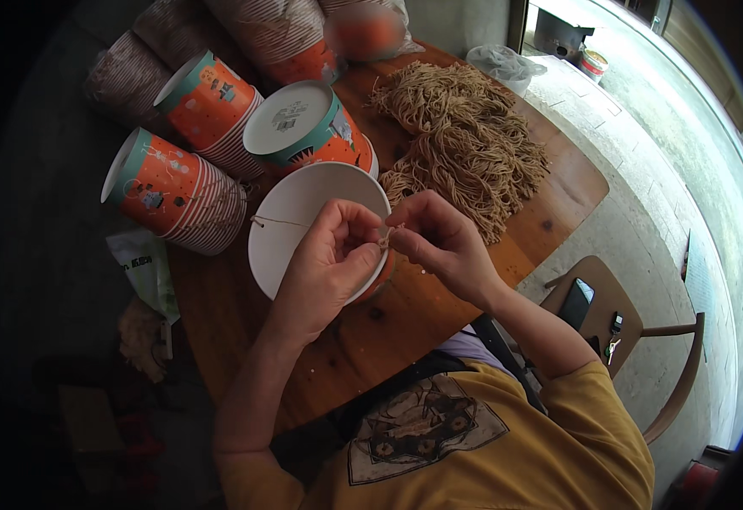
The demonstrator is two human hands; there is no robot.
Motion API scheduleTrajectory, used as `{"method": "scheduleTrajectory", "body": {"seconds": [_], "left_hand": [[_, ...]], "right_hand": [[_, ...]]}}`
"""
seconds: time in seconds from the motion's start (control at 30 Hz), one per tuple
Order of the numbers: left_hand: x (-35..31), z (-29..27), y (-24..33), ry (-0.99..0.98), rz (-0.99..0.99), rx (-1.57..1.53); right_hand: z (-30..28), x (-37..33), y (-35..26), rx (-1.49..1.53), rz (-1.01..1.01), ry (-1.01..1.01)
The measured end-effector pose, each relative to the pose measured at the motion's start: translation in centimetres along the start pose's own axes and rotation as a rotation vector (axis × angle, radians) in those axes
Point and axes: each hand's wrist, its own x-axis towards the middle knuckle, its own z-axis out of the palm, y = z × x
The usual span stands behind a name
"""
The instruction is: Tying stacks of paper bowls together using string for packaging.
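A paper bucket (274, 255) with a white inside lies tilted on the wooden table, its mouth facing me. My left hand (325, 268) reaches over its mouth, thumb and fingers pinched at the right rim. My right hand (448, 251) meets it there, also pinching. Between the fingertips is a bit of thin tan cord (384, 241), partly hidden by them. Another stretch of cord (280, 221) with a knotted end crosses the inside of the bucket to the left. Just beyond my right hand lies a big heap of tan cords (465, 140).
Stacked orange and teal paper buckets (176, 191) and more stacks in plastic (129, 76) fill the far left of the table (337, 374). A clear plastic bag (503, 66) is at the far edge. On the right, a wooden chair (622, 293) holds a phone (577, 303) and keys (612, 348).
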Motion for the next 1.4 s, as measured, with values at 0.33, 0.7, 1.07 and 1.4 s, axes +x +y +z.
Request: {"method": "scheduleTrajectory", "body": {"seconds": [0.33,0.7,1.07,1.4], "left_hand": [[0.1,0.3,0.1,0.029,-0.025,-0.008],[-0.2,0.6,0.2,0.053,-0.006,0.005],[-0.2,0.7,0.5,0.060,-0.028,0.013],[-0.3,0.7,0.3,0.041,0.022,0.036]], "right_hand": [[-0.5,-0.7,0.9,-0.334,-0.353,0.026],[-0.2,-1.0,1.3,-0.028,-0.152,0.081],[0.0,-1.0,0.9,-0.214,-0.149,-0.001],[0.5,-0.7,0.1,-0.034,-0.025,0.038]]}}
